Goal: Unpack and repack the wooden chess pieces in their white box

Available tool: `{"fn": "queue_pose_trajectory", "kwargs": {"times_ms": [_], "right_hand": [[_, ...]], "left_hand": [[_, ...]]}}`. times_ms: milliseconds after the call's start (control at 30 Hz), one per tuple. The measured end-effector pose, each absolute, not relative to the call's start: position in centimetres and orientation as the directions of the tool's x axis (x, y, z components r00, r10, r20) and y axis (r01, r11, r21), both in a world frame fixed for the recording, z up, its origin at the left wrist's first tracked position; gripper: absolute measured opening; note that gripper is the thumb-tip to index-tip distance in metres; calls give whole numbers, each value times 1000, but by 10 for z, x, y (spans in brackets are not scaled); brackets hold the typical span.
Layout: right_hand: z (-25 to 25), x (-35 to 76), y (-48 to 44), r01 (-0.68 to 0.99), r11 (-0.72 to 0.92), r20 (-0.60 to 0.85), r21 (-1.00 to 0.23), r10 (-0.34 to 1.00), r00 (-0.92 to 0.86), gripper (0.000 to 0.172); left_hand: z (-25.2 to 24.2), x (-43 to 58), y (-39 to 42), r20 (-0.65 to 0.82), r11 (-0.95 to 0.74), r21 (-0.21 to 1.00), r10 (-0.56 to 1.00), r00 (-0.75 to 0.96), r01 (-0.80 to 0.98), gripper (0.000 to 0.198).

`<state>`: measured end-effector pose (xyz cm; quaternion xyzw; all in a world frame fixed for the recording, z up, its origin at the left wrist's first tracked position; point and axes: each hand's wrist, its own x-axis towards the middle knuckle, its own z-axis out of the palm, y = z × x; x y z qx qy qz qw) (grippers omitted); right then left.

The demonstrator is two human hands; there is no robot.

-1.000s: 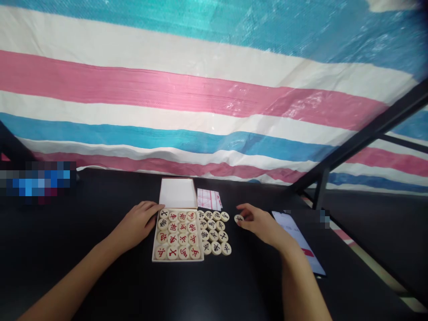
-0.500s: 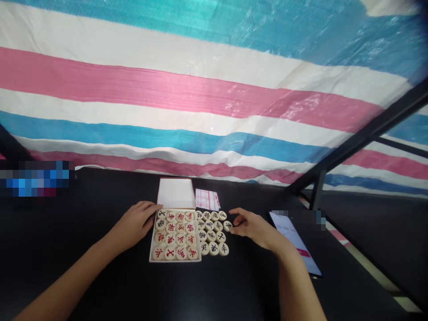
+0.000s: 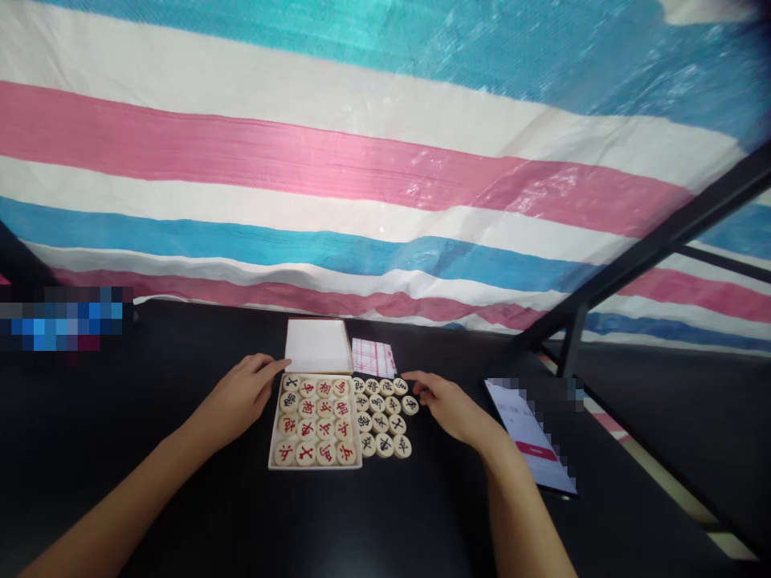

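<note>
An open white box (image 3: 360,449) holds rows of round xiangqi pieces (image 3: 325,431), most marked in red and a couple at its left side in black. Its lid (image 3: 317,345) lies inner side up just behind it. My left hand (image 3: 248,393) is open beside the box's far left corner, index finger stretched to the lid's edge. Right of the box, black-marked xiangqi pieces (image 3: 380,423) lie in rows on the table. Over their far right corner is my right hand (image 3: 450,408), index finger extended and other fingers bent, with no piece visible in it.
A folded paper with red grid lines (image 3: 373,357) lies behind the loose pieces. At right, a tablet-like device with a lit screen (image 3: 536,449) rests on the black table (image 3: 289,522). Striped sheeting (image 3: 361,160) and a dark frame bar (image 3: 656,241) rise behind.
My right hand has shifted slightly left and away from me, its index finger now near the back row. My left index finger has moved up slightly along the lid's edge.
</note>
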<state>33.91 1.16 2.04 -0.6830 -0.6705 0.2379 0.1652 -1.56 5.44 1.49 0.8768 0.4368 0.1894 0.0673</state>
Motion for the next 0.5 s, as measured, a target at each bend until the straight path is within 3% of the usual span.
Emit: {"fn": "queue_pose_trajectory", "kwargs": {"times_ms": [167, 367, 500], "right_hand": [[25, 335, 10, 836, -31, -160, -547, 985, -68, 46], [20, 337, 10, 820, -69, -154, -569, 988, -24, 47], [21, 338, 12, 858, -77, -113, -508, 993, 23, 52]], "left_hand": [[38, -8, 38, 264, -649, 135, 752, 604, 748, 30], [42, 0, 26, 189, -604, 67, 789, 585, 794, 25], [40, 1, 27, 181, -525, 53, 842, 509, 849, 31]]}}
